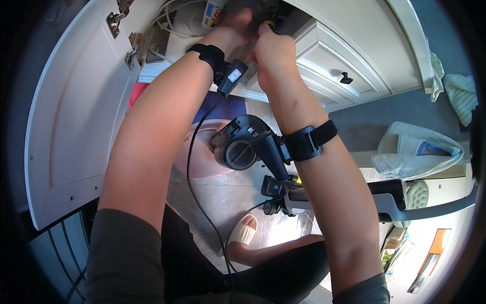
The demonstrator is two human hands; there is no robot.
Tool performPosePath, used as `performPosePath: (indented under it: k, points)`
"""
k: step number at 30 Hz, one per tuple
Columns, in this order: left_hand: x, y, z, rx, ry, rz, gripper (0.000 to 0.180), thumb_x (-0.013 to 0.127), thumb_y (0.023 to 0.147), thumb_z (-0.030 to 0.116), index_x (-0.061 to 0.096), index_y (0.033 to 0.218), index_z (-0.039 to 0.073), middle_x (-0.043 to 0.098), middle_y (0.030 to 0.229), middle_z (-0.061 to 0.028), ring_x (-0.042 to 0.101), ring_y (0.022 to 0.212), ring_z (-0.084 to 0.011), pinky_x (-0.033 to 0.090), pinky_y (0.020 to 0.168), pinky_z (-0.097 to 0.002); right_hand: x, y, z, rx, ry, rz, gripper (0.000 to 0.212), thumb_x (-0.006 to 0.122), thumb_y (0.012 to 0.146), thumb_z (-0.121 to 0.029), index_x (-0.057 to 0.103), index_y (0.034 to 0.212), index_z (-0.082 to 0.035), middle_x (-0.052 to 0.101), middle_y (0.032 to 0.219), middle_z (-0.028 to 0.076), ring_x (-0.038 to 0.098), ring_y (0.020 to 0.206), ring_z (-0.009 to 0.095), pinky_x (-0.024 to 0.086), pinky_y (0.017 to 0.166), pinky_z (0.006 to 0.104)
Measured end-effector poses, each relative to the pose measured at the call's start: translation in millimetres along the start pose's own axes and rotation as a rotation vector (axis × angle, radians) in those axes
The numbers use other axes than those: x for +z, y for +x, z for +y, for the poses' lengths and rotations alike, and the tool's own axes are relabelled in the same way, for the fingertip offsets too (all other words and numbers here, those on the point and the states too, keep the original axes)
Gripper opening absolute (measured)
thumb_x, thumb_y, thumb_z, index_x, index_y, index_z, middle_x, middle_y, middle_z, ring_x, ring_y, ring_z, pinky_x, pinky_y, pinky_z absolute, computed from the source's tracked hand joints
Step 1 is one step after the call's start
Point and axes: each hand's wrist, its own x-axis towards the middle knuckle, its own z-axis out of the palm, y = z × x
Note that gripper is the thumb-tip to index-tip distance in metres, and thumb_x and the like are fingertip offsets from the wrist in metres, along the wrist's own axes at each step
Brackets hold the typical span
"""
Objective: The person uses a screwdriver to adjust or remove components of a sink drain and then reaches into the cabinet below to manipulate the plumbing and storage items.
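Note:
Both my arms reach up into an open white under-counter cabinet. My left hand point(238, 21) is deep inside, smeared by motion and shadow, so its fingers do not show clearly. Beside it, my right hand point(276, 49) is closed, its thumb near a small yellow-and-dark piece point(269, 24). What the fingers hold is too dark to make out. Left of my left hand stands a white bottle point(211, 13) with a coloured label. Pale hoses or cables point(164, 23) loop at the cabinet's left side.
The cabinet door point(76, 111) hangs open at left; a drawer front point(336, 71) is at right. Below are a pink basin point(185, 164), a black device with a round cap point(240, 153), and a grey-and-black appliance with a long curved handle point(430, 212). Towels point(415, 152) hang at right.

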Motion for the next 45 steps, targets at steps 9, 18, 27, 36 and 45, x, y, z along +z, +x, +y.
performPosePath:
  k: [9, 18, 27, 36, 45]
  points:
    - [26, -4, 5, -0.007, 0.347, 0.300, 0.032, 0.045, 0.105, 0.021, 0.062, 0.128, 0.005, 0.071, 0.117, -0.0117, 0.070, 0.103, -0.0236, 0.059, 0.089, -0.0382, -15, -35, -16, 0.172, 0.229, -0.076, 0.019, 0.054, 0.103, -0.016, 0.053, 0.106, 0.002, 0.053, 0.084, 0.007, 0.048, 0.070, 0.017, 0.045, 0.061, 0.0357]
    - [7, 14, -1, 0.040, 0.278, 0.138, 0.032, 0.047, 0.106, 0.022, 0.062, 0.130, 0.006, 0.071, 0.118, -0.0093, 0.069, 0.105, -0.0223, 0.058, 0.092, -0.0372, -14, -48, -16, 0.138, 0.151, -0.008, 0.024, 0.053, 0.105, -0.020, 0.052, 0.111, 0.003, 0.055, 0.085, 0.007, 0.048, 0.068, 0.014, 0.046, 0.061, 0.0330]
    - [-11, 27, -9, -0.035, 0.350, 0.185, 0.031, 0.047, 0.105, 0.021, 0.063, 0.128, 0.007, 0.071, 0.120, -0.0080, 0.068, 0.108, -0.0199, 0.056, 0.095, -0.0368, -13, -48, -15, 0.125, 0.104, 0.001, 0.024, 0.052, 0.105, -0.020, 0.052, 0.112, 0.003, 0.057, 0.085, 0.007, 0.052, 0.070, 0.014, 0.045, 0.059, 0.0321]
    - [29, 0, -3, -0.017, 0.292, 0.239, 0.032, 0.045, 0.106, 0.020, 0.061, 0.131, 0.008, 0.069, 0.123, -0.0086, 0.067, 0.111, -0.0215, 0.055, 0.098, -0.0390, -19, -49, -18, 0.118, 0.007, 0.002, 0.029, 0.053, 0.103, -0.020, 0.054, 0.116, 0.006, 0.059, 0.088, 0.008, 0.054, 0.071, 0.014, 0.045, 0.059, 0.0319]
    - [2, 15, -7, 0.012, 0.279, 0.134, 0.033, 0.043, 0.107, 0.020, 0.061, 0.132, 0.007, 0.068, 0.126, -0.0099, 0.066, 0.112, -0.0230, 0.054, 0.100, -0.0393, -18, -44, -21, 0.107, 0.030, -0.025, 0.027, 0.053, 0.103, -0.020, 0.054, 0.110, 0.005, 0.055, 0.087, 0.009, 0.050, 0.068, 0.015, 0.041, 0.054, 0.0326]
